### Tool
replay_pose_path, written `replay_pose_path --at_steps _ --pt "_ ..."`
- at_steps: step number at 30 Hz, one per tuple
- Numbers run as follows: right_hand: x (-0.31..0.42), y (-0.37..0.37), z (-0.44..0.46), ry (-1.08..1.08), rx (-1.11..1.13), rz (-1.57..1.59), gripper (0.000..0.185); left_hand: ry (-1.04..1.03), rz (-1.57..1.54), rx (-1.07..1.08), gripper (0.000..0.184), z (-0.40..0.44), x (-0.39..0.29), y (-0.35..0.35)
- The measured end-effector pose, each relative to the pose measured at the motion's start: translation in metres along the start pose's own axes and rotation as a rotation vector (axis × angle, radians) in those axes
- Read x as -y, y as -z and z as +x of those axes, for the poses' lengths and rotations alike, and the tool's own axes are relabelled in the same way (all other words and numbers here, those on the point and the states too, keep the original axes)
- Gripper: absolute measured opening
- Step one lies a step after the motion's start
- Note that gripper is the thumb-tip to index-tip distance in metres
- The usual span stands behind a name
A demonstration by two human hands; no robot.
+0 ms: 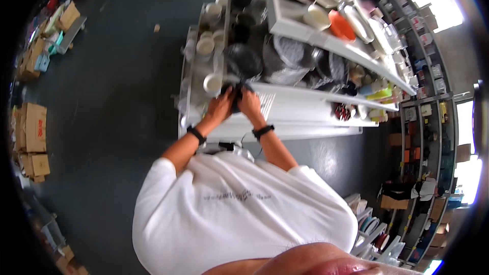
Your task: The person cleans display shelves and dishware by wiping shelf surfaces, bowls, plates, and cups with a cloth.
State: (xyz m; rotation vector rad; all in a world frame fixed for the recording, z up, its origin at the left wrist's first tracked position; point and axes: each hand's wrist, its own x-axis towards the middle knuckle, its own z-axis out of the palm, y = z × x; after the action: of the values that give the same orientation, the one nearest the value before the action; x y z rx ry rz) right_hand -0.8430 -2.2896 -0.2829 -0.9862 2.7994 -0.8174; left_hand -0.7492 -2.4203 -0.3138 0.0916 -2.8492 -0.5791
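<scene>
Left hand (219, 107) and right hand (249, 105) both closed around small black ware (236, 103), at the white shelf (300, 103)'s near end. Dark grey round dishes (244, 62) already sit beyond; held ware not yet released. Can't tell if one piece or two.

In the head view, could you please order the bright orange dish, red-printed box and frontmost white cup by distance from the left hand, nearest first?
1. White cup: beyond the left hand.
2. Bright orange dish: upper right.
3. Red-printed box: far left.
</scene>
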Motion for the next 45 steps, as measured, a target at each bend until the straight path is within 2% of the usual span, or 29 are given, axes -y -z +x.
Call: replay_pose_path --at_steps 3,6,10,13,17,20,21,22,26,30,31,32,34,35,36,39,42,45 --pt "0.015 -0.005 0.004 0.085 -0.066 0.113 0.027 -0.067 -0.011 -0.126 0.058 -0.006 0.007 0.024" --pt "0.014 -0.01 0.011 0.112 -0.051 0.138 0.033 -0.058 -0.065 -0.116 0.056 -0.008 0.012 0.041" --pt "0.019 -0.007 0.019 0.037 0.004 0.057 0.033 -0.091 -0.011 -0.153 0.059 0.0 0.02 0.038" --pt "0.019 -0.008 0.025 -0.008 0.036 0.015 0.037 -0.055 -0.042 -0.06 0.066 0.011 0.024 0.033" --pt "0.037 0.003 0.014 -0.061 0.015 0.019 0.04 -0.105 -0.021 -0.168 0.061 0.021 0.026 0.026" --pt "0.037 -0.003 0.0 -0.078 0.009 0.037 0.041 -0.098 -0.018 -0.058 0.058 0.008 0.017 0.035" --pt "0.039 -0.004 -0.004 -0.071 -0.019 0.028 0.038 -0.146 -0.015 -0.145 0.056 0.006 0.021 0.021" --pt "0.037 -0.01 -0.005 -0.058 -0.049 0.023 0.035 -0.065 -0.073 -0.013 0.059 0.008 0.012 0.036" --pt "0.026 -0.017 0.019 -0.097 -0.008 0.016 0.035 -0.105 -0.003 -0.147 0.047 0.03 0.021 0.021" --pt "0.017 -0.016 0.031 -0.073 0.036 -0.001 0.034 -0.038 -0.065 -0.017 0.045 0.054 0.024 0.043" --pt "0.02 -0.016 0.024 -0.098 0.008 0.019 0.042 0.01 -0.109 0.033 0.045 0.056 0.022 0.049" --pt "0.022 -0.016 0.014 -0.111 -0.005 0.025 0.042 -0.006 -0.104 0.043 0.045 0.055 0.023 0.047" --pt "0.028 -0.017 -0.008 -0.132 -0.027 0.063 0.05 -0.133 -0.054 -0.191 0.041 0.051 0.03 0.038" --pt "0.024 -0.019 -0.019 -0.115 -0.035 0.038 0.056 -0.171 -0.039 -0.149 0.049 0.045 0.031 0.037" --pt "0.022 -0.018 -0.029 -0.129 -0.045 0.045 0.056 -0.186 -0.036 -0.139 0.049 0.038 0.024 0.042" --pt "0.025 -0.008 -0.066 -0.142 -0.011 0.139 0.059 -0.109 0.002 0.085 0.069 0.023 0.012 0.051" --pt "0.03 0.0 -0.087 -0.1 -0.004 0.2 0.064 -0.057 0.088 0.098 0.069 0.024 0.005 0.051" --pt "0.035 0.009 -0.089 -0.078 0.043 0.239 0.058 -0.055 0.075 -0.028 0.06 0.038 0.011 0.029"
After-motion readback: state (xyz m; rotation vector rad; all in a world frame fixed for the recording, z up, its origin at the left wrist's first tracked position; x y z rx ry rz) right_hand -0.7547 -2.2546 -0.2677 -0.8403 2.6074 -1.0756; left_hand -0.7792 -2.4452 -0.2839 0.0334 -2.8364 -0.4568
